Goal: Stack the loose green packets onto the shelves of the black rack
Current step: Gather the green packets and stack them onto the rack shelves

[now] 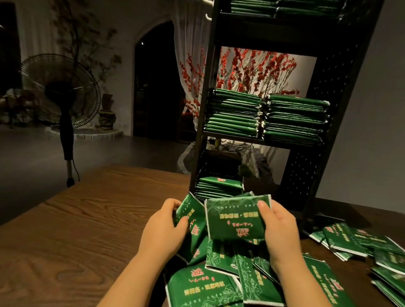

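A tall black rack (319, 149) stands on the wooden table (72, 227). Its middle shelf carries two stacks of green packets (295, 119), the top shelf more packets (283, 3), and the bottom shelf a low stack (218, 187) on the left. My right hand (279, 230) grips a flat green packet (236, 217) by its right edge, just in front of the bottom shelf. My left hand (165, 226) holds another green packet (191, 222), tilted on edge. Several loose packets (208, 293) lie scattered under both hands.
More loose green packets (370, 244) lie on the table to the right of the rack. A standing fan (60, 92) is on the floor at left. Red blossom branches (250, 69) show behind the rack. The table's left part is bare wood.
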Demonstrator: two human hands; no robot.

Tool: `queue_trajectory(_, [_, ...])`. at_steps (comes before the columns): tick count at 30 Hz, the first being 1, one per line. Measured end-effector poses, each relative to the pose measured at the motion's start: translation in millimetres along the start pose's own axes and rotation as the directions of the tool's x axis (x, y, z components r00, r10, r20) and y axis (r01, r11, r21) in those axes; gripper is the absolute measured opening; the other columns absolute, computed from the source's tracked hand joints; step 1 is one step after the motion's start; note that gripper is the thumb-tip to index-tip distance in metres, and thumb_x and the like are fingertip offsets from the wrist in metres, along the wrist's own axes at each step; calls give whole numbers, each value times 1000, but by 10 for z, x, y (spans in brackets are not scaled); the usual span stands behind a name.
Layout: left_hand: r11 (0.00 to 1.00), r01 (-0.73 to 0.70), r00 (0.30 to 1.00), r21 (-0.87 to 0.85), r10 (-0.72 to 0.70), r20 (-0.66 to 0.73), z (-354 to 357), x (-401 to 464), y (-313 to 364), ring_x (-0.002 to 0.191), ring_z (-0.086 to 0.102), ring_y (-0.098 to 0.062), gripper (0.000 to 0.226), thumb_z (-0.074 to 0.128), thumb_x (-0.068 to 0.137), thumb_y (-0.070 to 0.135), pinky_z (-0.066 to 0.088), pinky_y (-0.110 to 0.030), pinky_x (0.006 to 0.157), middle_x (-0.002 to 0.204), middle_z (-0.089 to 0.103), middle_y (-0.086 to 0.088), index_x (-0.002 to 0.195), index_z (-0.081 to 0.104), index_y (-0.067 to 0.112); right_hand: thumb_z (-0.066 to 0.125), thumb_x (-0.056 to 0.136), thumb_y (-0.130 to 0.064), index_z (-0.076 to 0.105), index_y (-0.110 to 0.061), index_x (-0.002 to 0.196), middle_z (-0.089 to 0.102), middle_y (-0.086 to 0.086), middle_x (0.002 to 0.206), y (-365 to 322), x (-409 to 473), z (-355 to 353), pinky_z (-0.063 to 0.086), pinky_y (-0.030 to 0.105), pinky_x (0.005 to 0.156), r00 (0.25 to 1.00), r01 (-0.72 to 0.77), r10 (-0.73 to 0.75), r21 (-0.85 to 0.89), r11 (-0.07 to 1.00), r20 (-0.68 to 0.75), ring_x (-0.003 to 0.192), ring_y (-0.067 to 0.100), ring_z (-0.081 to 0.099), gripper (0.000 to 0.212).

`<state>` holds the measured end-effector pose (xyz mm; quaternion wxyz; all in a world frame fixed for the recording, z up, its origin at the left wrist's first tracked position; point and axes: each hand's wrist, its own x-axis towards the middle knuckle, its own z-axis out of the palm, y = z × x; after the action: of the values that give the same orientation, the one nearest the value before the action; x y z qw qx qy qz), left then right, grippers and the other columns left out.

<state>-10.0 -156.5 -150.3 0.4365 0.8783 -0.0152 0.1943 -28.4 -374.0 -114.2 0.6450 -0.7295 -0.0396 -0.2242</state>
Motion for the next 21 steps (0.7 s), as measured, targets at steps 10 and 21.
queue_trajectory(10, [892,139,979,-430,-58,197,-8,-12,108,89,67,2,17,56,98,30,48,-23,77,97,73,19,101,73,33,51,100,-17,71,-10,97,75,14,93,43,-31,82,56,43,80,961,-217,192,115,969,197,83,27,72,21])
queue_trajectory(21, [807,241,885,-540,45,463,3,-77,186,93,70,-19,63,28,99,60,49,-38,97,100,75,-7,99,76,19,56,94,2,69,-20,113,74,12,98,79,-37,81,59,43,73,960,-168,121,172,971,252,87,33,73,32])
